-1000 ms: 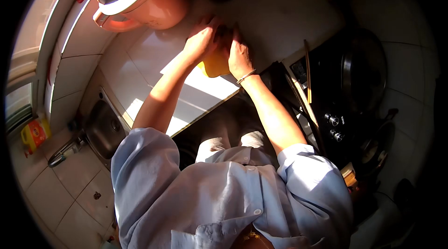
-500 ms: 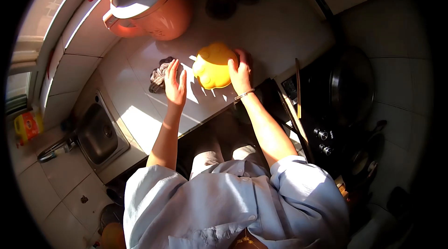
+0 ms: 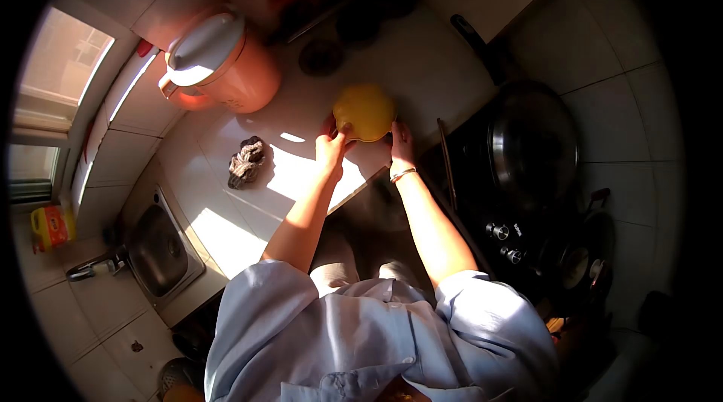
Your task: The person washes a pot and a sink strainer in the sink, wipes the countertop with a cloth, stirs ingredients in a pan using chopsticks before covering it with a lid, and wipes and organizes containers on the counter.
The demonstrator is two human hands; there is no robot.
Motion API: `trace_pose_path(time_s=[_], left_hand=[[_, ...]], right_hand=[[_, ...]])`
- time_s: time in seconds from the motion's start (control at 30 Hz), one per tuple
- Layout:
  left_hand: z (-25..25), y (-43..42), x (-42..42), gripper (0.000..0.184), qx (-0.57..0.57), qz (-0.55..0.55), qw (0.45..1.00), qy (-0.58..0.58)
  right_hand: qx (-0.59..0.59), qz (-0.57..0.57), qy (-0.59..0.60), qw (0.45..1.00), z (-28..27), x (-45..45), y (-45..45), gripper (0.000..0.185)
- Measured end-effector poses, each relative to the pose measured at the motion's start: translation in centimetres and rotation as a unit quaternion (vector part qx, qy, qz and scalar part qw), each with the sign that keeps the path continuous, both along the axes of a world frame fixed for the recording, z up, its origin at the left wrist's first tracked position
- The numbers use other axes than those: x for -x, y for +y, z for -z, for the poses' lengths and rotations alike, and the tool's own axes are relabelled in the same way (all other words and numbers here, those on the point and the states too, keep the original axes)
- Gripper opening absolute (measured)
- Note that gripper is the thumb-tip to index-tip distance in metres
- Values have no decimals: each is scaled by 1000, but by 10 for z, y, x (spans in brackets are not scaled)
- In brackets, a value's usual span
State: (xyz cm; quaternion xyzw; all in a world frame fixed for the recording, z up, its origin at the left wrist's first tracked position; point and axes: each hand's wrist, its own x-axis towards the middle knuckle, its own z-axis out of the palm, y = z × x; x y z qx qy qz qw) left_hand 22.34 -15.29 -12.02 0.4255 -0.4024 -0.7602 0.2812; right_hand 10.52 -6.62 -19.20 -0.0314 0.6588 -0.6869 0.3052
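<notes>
Both hands hold a yellow rounded container with a scalloped outline (image 3: 364, 110) over the worktop, in shadow. My left hand (image 3: 331, 151) grips its lower left edge, thumb on the near side and fingers partly hidden underneath. At its lower right edge is my right hand (image 3: 401, 147), closed on the rim, with a bracelet on the wrist. To the left of my left hand, a crumpled grey-brown striped cloth (image 3: 246, 162) lies on the counter, touched by neither hand.
A pink pitcher-like vessel with a pale lid (image 3: 239, 74) stands at the back left. Left of me is a metal sink (image 3: 160, 247). On the right, a black pan (image 3: 533, 134) sits on the stove, with a chopstick-like stick (image 3: 447, 161) at the counter edge.
My left hand has moved right, from beside the cloth onto the yellow container. The container has shifted out of the sunlight, and my right hand has slid to its near edge. The view has turned slightly.
</notes>
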Motion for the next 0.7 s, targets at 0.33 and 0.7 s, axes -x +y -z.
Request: trace_pose_path(time_s=[0.33, 0.7], left_hand=[[16, -79, 203, 47, 72, 77, 994, 1], [63, -139, 319, 47, 157, 72, 985, -8]], right_hand=[[-36, 209, -21, 977, -22, 170, -79, 45], [-47, 223, 129, 965, 71, 311, -125, 43]])
